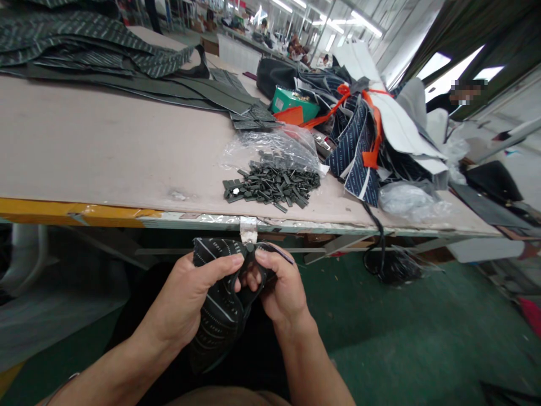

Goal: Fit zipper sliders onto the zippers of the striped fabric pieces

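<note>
Below the table's front edge, a dark fabric piece (217,316) with pale printed lines hangs between my hands. My left hand (192,287) grips its left part, thumb on top. The right part is pinched by my right hand (282,282), its thumb close to the other thumb. Fingertips show through a gap in the fabric between the thumbs. The piece's upper edge is at a small whitish fitting (248,228) on the table edge; whether they touch I cannot tell. A pile of small dark pieces (274,183) lies on the table beyond, partly under a clear plastic bag (270,148).
Layered dark fabric (97,51) lies at the back left of the table (105,141). Behind the pile are a green box (293,103) and bundled blue striped pieces (353,141) with orange strips (374,129). Cable and plastic (395,265) hang below. A person (456,98) is at the far right.
</note>
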### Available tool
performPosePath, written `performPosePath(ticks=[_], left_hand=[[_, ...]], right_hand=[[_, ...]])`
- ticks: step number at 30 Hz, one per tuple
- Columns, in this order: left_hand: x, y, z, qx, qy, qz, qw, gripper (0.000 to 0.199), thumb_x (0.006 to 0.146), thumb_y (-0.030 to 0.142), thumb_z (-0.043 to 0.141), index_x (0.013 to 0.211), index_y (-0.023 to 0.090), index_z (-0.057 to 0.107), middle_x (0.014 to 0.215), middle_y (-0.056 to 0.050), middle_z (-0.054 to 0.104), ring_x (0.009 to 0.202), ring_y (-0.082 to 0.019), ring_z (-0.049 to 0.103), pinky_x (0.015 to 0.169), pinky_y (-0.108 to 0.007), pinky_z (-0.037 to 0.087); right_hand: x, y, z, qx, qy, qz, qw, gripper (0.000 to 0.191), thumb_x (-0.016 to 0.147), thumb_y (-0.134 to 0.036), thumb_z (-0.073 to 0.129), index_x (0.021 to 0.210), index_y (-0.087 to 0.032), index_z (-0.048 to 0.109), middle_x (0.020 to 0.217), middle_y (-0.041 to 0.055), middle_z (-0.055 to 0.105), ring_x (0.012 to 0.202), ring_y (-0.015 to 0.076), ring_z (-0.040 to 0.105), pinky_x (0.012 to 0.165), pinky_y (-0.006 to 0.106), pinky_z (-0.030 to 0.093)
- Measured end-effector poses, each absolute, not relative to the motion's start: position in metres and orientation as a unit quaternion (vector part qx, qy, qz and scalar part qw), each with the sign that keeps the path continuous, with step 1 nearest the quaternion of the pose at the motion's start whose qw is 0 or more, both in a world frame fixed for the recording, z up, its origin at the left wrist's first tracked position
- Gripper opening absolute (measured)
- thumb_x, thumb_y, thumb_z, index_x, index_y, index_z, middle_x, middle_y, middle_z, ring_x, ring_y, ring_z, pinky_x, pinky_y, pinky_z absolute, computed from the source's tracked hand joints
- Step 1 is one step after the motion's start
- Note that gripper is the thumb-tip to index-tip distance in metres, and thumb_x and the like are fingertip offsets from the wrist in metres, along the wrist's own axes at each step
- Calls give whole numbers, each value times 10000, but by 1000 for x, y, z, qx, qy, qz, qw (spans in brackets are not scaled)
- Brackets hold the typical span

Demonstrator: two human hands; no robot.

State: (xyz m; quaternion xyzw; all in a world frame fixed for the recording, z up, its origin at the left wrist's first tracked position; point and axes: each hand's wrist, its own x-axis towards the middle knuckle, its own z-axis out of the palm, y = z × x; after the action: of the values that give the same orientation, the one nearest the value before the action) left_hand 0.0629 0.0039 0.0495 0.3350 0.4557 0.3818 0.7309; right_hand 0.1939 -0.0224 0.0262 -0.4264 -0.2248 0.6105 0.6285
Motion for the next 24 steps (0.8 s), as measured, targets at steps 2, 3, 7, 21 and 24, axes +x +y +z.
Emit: performPosePath(ticks=[2,3,7,21,24], left_hand=[[63,3,50,331,460,384,729,307,615,383,839,440,200,667,531,-23,720,535,-175,628,556,-260,510],[64,3,50,328,461,385,729,306,614,387,839,440,201,669,527,-22,719,529,-174,626,552,-260,510],[64,2,50,318,464,384,732,304,606,400,847,445,204,679,528,-18,715,533,-183,638,563,-273,527],[65,4,51,329,438,387,741,281,645,350,843,462,196,694,533,-28,739,530,-174,655,552,-244,542],[67,7,52,331,427,404,738,271,651,320,844,463,187,700,502,-9,714,498,-148,637,523,-215,533]], right_hand=[[194,-22,26,-426,-225,610,629,235,680,-295,722,519,-181,595,429,-34,545,389,102,476,456,243,343],[194,-22,26,-427,-223,608,631,232,678,-292,723,521,-181,594,428,-34,545,387,102,474,452,242,341],[194,-24,27,-428,-217,607,634,225,670,-287,731,529,-180,593,427,-37,543,380,101,465,440,240,329],[191,-25,32,-425,-214,599,644,277,697,-293,772,547,-189,563,446,-28,554,404,106,472,439,224,350],[190,-21,35,-432,-220,592,644,287,691,-297,789,543,-182,571,448,-20,566,406,104,477,434,219,366]])
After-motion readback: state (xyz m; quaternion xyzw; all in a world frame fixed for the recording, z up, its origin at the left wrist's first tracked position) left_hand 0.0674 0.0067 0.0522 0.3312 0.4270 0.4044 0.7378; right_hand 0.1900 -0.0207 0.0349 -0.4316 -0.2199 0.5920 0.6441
